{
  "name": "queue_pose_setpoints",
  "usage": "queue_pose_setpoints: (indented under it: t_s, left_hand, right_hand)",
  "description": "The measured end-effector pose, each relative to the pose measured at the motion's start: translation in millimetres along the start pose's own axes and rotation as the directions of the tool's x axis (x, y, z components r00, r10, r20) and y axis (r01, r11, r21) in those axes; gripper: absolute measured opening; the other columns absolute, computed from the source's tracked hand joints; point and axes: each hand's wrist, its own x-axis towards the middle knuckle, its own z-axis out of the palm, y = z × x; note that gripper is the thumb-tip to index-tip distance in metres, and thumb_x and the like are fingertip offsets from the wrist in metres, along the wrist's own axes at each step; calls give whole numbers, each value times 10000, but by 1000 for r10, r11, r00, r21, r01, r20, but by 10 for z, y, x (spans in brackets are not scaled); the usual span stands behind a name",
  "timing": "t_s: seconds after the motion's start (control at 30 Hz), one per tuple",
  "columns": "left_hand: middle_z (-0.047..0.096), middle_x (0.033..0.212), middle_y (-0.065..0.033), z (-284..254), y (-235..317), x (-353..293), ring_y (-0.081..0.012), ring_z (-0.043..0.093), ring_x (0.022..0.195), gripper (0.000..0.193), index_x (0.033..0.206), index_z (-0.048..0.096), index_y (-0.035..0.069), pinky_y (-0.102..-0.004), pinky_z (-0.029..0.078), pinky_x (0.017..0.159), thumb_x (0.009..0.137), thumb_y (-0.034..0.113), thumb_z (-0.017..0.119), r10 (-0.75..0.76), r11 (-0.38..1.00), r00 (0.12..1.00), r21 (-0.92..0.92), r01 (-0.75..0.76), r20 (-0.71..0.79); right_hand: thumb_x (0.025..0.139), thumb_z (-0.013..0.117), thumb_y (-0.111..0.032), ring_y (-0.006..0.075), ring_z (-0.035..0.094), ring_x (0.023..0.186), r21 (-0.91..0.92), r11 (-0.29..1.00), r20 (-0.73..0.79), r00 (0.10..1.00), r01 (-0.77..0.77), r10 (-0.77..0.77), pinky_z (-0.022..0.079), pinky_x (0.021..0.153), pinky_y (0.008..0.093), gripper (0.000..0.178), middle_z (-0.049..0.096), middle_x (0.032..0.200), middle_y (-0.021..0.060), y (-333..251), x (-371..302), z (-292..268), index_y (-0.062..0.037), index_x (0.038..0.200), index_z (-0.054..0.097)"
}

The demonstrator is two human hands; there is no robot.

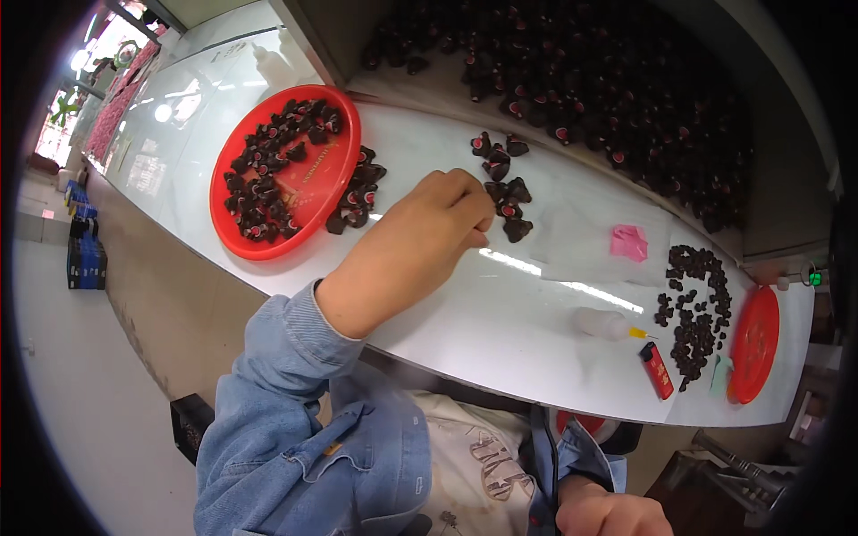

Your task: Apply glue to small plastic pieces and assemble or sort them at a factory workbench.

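Note:
My left hand (pixel 420 241) reaches over the white table, its fingers bent and pressed together. Its fingertips are beside a small cluster of dark, lumpy pieces (pixel 509 192) with red-and-white spots; whatever they pinch, if anything, is hidden. My right hand (pixel 617 514) is low at the bottom edge, by the open front of my denim jacket, with its knuckles bent and its fingertips out of sight. Left of my left hand, a round red tray (pixel 313 192) holds many similar pieces. More of them (pixel 357 189) lie against the tray's right side.
A large heap of dark pieces (pixel 617 98) fills a bin at the back. On the right are a pink scrap (pixel 629 242), a small bottle with a yellow-based needle tip (pixel 603 323), a red lighter (pixel 657 371), small dark bits (pixel 697 339) and another red tray (pixel 756 344).

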Motion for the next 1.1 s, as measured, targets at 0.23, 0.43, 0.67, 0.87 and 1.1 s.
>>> queue_pose_setpoints:
  t_s: [0.23,0.43,0.67,0.87,1.1]
  left_hand:
    - [524,945,-97,-67,62,-104,-231,541,825,257,949,582,40,-323,462,696,702,1,639,-43,975,998,-214,54,53]
    - [531,978,-116,29,409,-223,-199,560,848,258,966,576,-19,-306,490,759,718,-43,643,-50,487,976,-848,208,211]
    - [537,1048,-184,313,542,-341,-218,578,892,258,992,551,-63,-305,496,806,744,-59,622,-174,-2,945,-959,283,279]
    - [549,1052,-199,376,545,-375,-218,584,891,253,989,556,-67,-309,497,799,745,-50,623,-191,-228,888,-899,374,418]
    - [564,1030,-210,404,436,-326,-229,596,850,240,956,573,-77,-321,497,780,727,-49,640,-156,-224,916,-916,332,370]
  right_hand:
    - [718,588,47,272,574,633,-24,984,-51,982,178,-179,533,554,336,89,555,821,114,47,-15,-51,-31,760,597]
    - [798,555,-38,260,586,821,-477,863,232,923,-167,307,538,617,306,57,565,984,138,-320,153,-304,-6,794,602]
    - [639,659,-15,210,515,982,-732,-74,-680,734,-677,6,432,769,313,385,528,1058,179,-132,-317,-500,29,1003,541]
    - [668,683,-73,223,549,862,-758,-181,-652,732,-626,196,436,742,303,487,545,1003,165,-93,-400,-608,32,1104,493]
    - [699,717,-305,208,546,733,-671,225,-730,683,-707,-30,439,706,279,565,533,874,140,-223,-264,-523,22,1097,486]
